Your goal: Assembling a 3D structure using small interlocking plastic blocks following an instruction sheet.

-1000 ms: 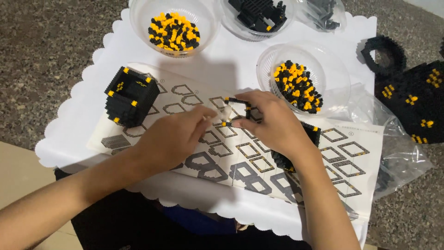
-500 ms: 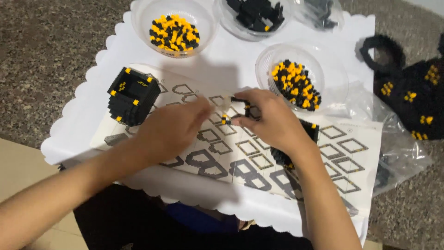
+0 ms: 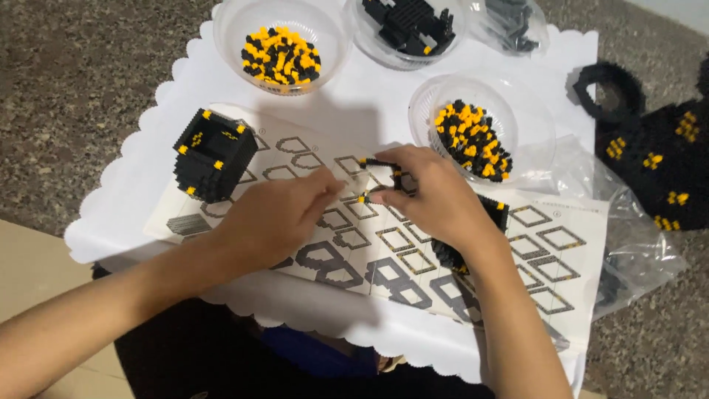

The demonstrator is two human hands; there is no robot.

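**Block-frame assembly on the instruction sheet, one piece in hand**

- Right hand [image 3: 436, 196]: fingers closed in a pinch on a thin black block frame [image 3: 380, 164] with yellow corner studs, held just above the middle of the instruction sheet [image 3: 546, 244].
- Left hand [image 3: 277, 214]: fingertips drawn together and meeting the right hand at the frame's lower yellow stud; whether they hold a loose block cannot be told.
- Finished black cube section [image 3: 214, 154]: stands on the sheet's left end, well apart from both hands.
- Second black section [image 3: 491, 214]: lies on the sheet, partly hidden under the right wrist.
- Bowl of black and yellow blocks [image 3: 473, 137]: just beyond the right hand, toward the far edge of the white scalloped mat [image 3: 148, 192]. A like bowl [image 3: 281, 53] sits at the far left.
- Bowl of black parts [image 3: 413, 22]: far edge, centre.

Step judged: joining small blocks into one frame layer. The next move likely calls for firm, square pressure at the stud while the right hand steadies the frame.
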